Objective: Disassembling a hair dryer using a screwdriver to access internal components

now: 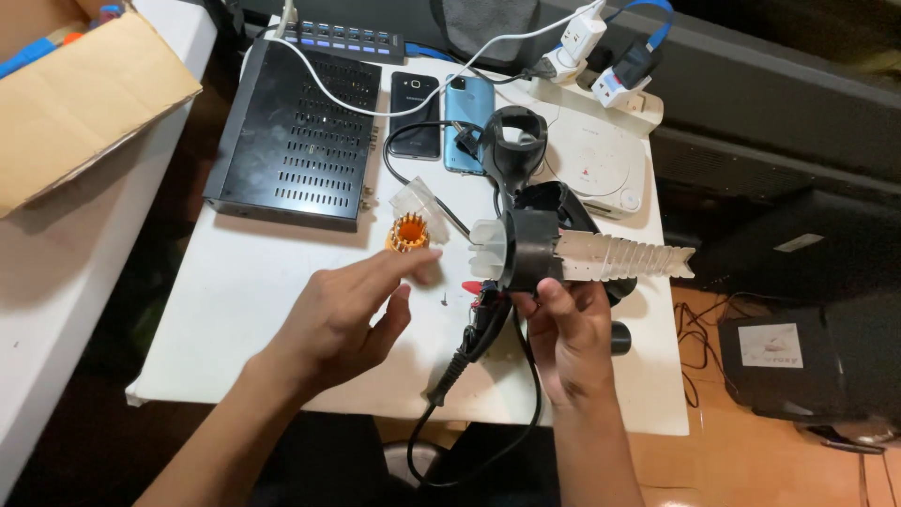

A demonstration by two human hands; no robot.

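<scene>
My right hand (570,333) grips a dismantled appliance part (554,252): a black round housing with a white finned cone sticking out to the right and a white fan piece at its left end. A black cord (455,371) with small red wires hangs down from it. My left hand (352,314) is open, fingers stretched toward the right, its fingertips near an orange coiled motor piece (407,233) lying on the white table (244,319). A clear plastic piece (416,200) lies just behind the orange part.
At the back of the table lie a black perforated metal box (293,131), two phones (441,117), a black ring-shaped shell (514,141), a round white device (601,160), a power strip with plugs (601,70). A cardboard box (70,89) sits at left.
</scene>
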